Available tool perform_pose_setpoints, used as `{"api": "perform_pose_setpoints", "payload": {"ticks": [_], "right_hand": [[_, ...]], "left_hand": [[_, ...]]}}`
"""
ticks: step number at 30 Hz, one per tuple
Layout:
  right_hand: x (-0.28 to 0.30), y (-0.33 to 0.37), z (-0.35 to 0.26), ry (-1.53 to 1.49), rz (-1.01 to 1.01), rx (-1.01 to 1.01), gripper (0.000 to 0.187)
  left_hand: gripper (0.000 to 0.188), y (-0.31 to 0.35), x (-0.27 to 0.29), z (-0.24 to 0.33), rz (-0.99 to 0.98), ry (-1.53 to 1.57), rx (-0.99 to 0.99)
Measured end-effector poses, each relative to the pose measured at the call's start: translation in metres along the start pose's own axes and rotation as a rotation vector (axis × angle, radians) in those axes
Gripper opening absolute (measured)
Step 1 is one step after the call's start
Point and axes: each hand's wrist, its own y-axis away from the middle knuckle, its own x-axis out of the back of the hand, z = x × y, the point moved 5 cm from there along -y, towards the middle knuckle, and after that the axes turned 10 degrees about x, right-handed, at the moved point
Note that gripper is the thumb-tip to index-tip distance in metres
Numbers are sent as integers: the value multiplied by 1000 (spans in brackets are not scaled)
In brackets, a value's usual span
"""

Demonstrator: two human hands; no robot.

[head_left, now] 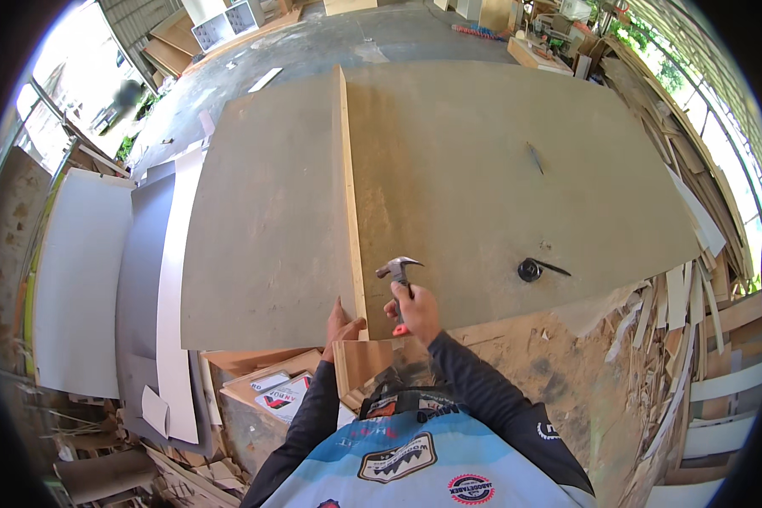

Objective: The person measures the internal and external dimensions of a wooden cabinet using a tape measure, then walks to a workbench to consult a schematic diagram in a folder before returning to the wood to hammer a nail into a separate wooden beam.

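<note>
A long, narrow wooden board [348, 169] stands on edge across a large grey-brown sheet [483, 169], running from far to near. My left hand [339, 328] grips its near end, the fingers along the left side and the thumb by the top edge. Just below, a shorter piece of wood [366, 362] sits against that end, close to my body. Right of the board, my right hand [418, 311] is closed around the handle of a claw hammer [400, 269]. The hammer head is raised above the sheet, apart from the wood.
A black tape measure [530, 270] and a thin pen-like tool [535, 158] lie on the sheet at right. White panels [85, 279] lean at left. Wood offcuts [677, 322] pile up along the right side. Cabinet parts [229, 27] stand at the back.
</note>
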Motion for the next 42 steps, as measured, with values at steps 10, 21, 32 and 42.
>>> {"api": "perform_pose_setpoints", "payload": {"ticks": [10, 21, 32, 42], "right_hand": [[-2, 6, 112, -458, 491, -225, 33], [-37, -30, 105, -499, 248, -256, 21], [-38, -38, 84, -524, 117, -241, 24], [-52, -22, 76, -455, 4, -385, 25]], "left_hand": [[98, 20, -13, 31, -57, -79, 99], [101, 28, -20, 34, -193, 295, 106], [101, 39, -13, 66, -323, 393, 183], [104, 25, -6, 35, -338, 392, 104]]}}
